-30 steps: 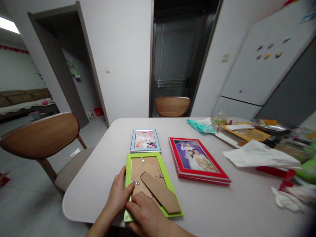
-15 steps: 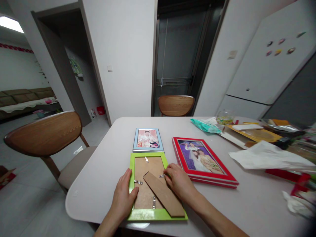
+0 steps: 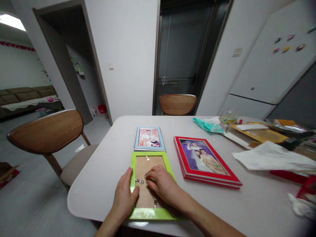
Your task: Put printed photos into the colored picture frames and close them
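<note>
A green picture frame [image 3: 153, 213] lies face down at the table's near edge, showing its brown backing board [image 3: 143, 199] and small metal clips [image 3: 148, 158]. My left hand [image 3: 126, 192] grips the frame's left side, thumb over the border and fingers along the outer edge. Over the middle of the backing is my right hand [image 3: 161, 184], its fingers curled in at the top end of the support stand [image 3: 146, 174]. Most of the stand is hidden under that hand and forearm. Just beyond the green frame, a light blue picture frame [image 3: 135, 140] lies face up.
Stacked red picture frames [image 3: 209, 176] lie to the right on the white table [image 3: 103, 184]. Farther right are a teal wrapper [image 3: 207, 125], white paper [image 3: 269, 156], a glass bowl [image 3: 228, 117] and other clutter. Wooden chairs stand at the left [image 3: 49, 131] and far side [image 3: 178, 103].
My right hand has moved left from the frame's right-side clip to the top of the stand, covering it. My left hand keeps its place on the frame. The view has shifted slightly.
</note>
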### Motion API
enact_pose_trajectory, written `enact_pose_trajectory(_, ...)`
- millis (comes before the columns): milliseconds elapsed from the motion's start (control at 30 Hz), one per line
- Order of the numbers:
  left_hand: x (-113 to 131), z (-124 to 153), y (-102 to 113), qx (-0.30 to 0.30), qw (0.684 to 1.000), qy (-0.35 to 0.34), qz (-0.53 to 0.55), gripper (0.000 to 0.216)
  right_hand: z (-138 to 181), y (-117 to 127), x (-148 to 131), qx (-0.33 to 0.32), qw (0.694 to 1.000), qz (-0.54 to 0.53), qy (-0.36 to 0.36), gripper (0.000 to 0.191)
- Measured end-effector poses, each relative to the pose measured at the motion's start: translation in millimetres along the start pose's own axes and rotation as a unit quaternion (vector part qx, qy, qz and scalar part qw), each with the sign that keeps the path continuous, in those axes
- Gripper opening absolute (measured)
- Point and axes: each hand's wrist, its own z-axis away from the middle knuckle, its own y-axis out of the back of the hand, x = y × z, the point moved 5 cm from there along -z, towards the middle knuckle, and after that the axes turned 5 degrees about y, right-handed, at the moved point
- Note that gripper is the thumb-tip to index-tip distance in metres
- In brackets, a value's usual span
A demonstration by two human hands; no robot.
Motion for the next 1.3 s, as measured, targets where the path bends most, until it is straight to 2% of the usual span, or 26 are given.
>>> enact_pose_trajectory(100, -1.0, 0.7, -0.6, 0.008, 1.000, -0.008, -0.002, 0.051, -13.7, -13.3, -20.7, -0.019, 0.999, 0.028, 0.024, 0.018)
enact_pose_trajectory(200, -1.8, 1.1, -1.4, 0.012, 1.000, -0.014, -0.001, 0.049, -23.3, -21.5, -28.5, -0.028, 0.998, 0.059, 0.023, 0.018)
enact_pose_trajectory(400, -1.2, -0.1, -1.6, 0.026, 0.999, -0.023, 0.013, 0.047, -25.5, -23.4, -29.9, -0.032, 0.999, 0.034, -0.017, 0.019)
enact_pose_trajectory(567, 0.6, 0.9, -0.7, 0.024, 0.999, -0.017, 0.019, 0.049, -30.8, -28.0, -24.5, 0.006, 0.999, 0.001, -0.041, 0.019)
enact_pose_trajectory(667, 0.3, 1.7, -0.3, 0.021, 0.999, -0.009, 0.025, 0.053, -33.6, -25.3, -18.4, 0.002, 0.999, -0.016, -0.035, 0.017)
enact_pose_trajectory(800, 0.2, 2.5, -0.7, 0.011, 1.000, 0.001, 0.021, 0.054, -17.2, -1.7, -11.3, -0.021, 0.995, -0.090, 0.032, 0.019)
enact_pose_trajectory(900, 1.0, 2.9, -0.3, 0.008, 1.000, 0.006, 0.017, 0.054, 8.6, 13.1, -7.5, -0.079, 0.981, -0.152, 0.090, 0.020)
enact_pose_trajectory(967, 1.6, 3.1, 0.1, 0.009, 1.000, 0.006, 0.015, 0.054, 23.5, 14.5, -5.4, -0.108, 0.976, -0.161, 0.104, 0.021)
enact_pose_trajectory(1067, 1.8, 2.7, 0.4, 0.007, 1.000, 0.006, 0.011, 0.052, 33.1, 8.0, -5.7, -0.095, 0.978, -0.143, 0.117, 0.018)
enact_pose_trajectory(1300, 1.8, 0.7, 1.9, 0.016, 0.999, 0.009, 0.036, 0.052, 27.5, -0.3, -10.3, -0.036, 0.986, -0.131, 0.096, 0.007)
